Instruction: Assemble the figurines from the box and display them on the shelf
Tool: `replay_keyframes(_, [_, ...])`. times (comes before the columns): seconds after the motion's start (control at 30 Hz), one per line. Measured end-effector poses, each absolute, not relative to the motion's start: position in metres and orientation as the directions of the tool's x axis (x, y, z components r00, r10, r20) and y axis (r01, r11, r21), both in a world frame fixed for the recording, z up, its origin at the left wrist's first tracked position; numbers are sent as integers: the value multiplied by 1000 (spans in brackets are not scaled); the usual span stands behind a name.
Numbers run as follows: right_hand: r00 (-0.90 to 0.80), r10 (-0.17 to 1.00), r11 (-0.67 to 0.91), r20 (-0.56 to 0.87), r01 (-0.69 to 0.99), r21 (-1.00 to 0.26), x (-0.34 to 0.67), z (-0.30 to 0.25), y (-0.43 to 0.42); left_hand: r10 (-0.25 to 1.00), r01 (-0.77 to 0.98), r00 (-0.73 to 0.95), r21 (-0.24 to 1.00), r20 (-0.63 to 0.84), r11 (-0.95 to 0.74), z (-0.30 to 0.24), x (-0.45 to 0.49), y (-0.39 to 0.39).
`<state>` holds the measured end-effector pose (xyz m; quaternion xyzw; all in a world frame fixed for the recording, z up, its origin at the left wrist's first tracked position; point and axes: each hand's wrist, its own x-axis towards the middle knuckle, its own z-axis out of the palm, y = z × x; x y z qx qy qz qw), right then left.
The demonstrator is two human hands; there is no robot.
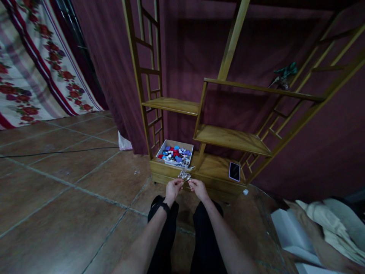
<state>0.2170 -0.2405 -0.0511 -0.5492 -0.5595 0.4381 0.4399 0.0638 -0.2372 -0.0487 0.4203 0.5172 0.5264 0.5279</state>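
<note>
Between my hands, in front of the shelf's lower edge, is a small clear crinkled plastic bag (184, 175). My left hand (173, 189) pinches its left side, and a dark band circles that wrist. On the other side my right hand (199, 189) pinches the plastic with closed fingers. Whether anything lies inside the plastic is too small to make out. Just beyond my hands a white open box (170, 163) rests on the bottom shelf, filled with many small red, blue, purple, white and black pieces (176, 153).
The wooden shelf unit (230, 135) stands ahead with stepped boards. A phone (234, 171) lies on its bottom board at right. White boxes (293, 232) and cloth (333, 224) are at lower right. A black cable (59, 152) crosses the tiled floor (94, 217) at left.
</note>
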Motion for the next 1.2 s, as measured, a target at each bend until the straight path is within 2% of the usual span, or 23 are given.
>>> replay_keyframes(0.33, [-1, 1000, 20, 21, 306, -952, 217, -52, -241, 995, 24, -91, 998, -52, 54, -38, 66, -244])
replay_keyframes(0.67, [-11, 1000, 29, 27, 353, -935, 215, -48, -244, 994, 73, -103, 997, -30, 38, -40, 64, -243])
replay_keyframes(0.97, [32, 999, 18, 35, 425, -905, 215, -46, -247, 996, 2, -66, 998, -62, 62, -41, 67, -244])
replay_keyframes(1.2, [-13, 1000, 20, 15, 464, -885, 216, -42, -247, 997, 24, 11, 997, -80, 80, -41, 68, -246])
